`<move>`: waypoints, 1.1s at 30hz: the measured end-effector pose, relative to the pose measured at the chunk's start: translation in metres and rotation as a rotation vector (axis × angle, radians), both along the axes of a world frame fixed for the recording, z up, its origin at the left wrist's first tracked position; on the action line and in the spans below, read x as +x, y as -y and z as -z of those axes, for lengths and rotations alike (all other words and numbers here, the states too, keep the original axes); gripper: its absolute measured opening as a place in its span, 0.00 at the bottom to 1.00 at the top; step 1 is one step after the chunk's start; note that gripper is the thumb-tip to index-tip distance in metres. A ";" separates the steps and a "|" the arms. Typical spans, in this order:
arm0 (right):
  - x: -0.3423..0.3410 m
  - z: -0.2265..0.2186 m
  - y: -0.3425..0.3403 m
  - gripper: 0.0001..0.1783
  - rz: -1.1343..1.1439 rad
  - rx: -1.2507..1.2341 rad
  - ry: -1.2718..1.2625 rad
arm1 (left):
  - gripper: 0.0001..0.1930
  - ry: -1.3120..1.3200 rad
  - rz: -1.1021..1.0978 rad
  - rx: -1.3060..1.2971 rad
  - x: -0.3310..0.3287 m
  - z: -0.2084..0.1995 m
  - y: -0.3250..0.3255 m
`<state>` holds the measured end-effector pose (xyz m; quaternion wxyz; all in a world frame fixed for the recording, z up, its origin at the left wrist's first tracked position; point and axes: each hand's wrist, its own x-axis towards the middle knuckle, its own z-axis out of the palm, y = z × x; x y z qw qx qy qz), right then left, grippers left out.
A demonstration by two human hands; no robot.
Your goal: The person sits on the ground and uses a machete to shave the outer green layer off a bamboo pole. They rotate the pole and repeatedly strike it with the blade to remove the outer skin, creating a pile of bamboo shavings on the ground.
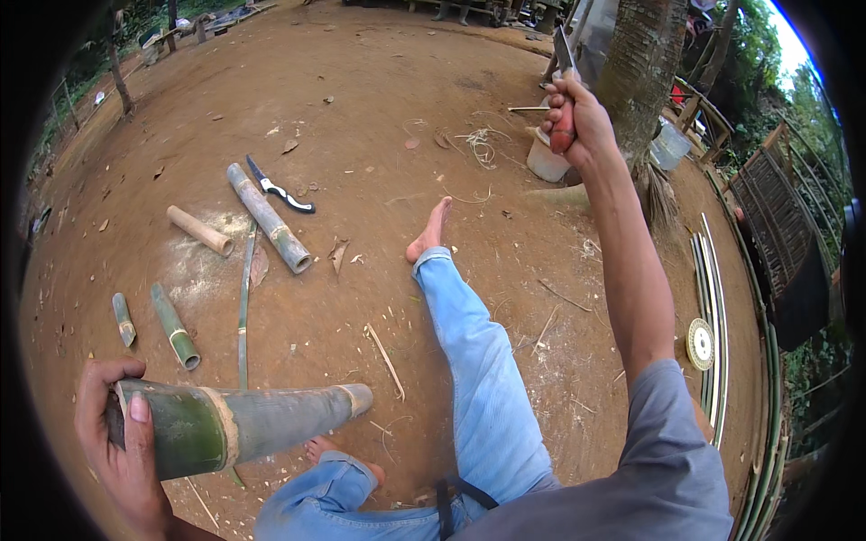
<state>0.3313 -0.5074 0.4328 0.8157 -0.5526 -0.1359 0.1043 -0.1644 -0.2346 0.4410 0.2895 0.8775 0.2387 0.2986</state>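
Note:
My left hand (131, 446) is wrapped round the near end of a thick green bamboo section (289, 422), at the lower left. The bamboo lies nearly level, its narrower pale end pointing right, with a light brown node ring near my fingers. Raised far out at the upper right, my right hand (577, 117) grips a machete (564, 126) by its red handle. Its dark blade points up and away, well apart from the bamboo. My bare feet and jeans-clad legs (487, 361) are spread on the ground between the two hands.
Cut bamboo pieces (269, 216) and a folding saw (281, 192) lie on the dirt to the left. A white bucket (547, 158) stands by a tree trunk (640, 72). Long pale strips (713, 316) and a round yellowish disc (700, 343) lie at the right.

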 end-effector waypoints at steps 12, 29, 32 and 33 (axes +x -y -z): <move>-0.105 0.015 0.007 0.16 0.111 -0.032 0.311 | 0.17 0.014 -0.021 -0.008 -0.002 -0.007 0.006; -0.306 0.237 0.085 0.10 -0.342 -0.443 -0.390 | 0.19 -0.063 0.033 0.238 0.039 -0.022 0.046; -0.304 0.240 0.089 0.11 -0.359 -0.433 -0.343 | 0.16 -0.047 0.013 0.312 0.072 -0.050 0.039; -0.302 0.241 0.090 0.11 -0.355 -0.435 -0.332 | 0.15 -0.036 0.009 0.331 0.080 -0.056 0.037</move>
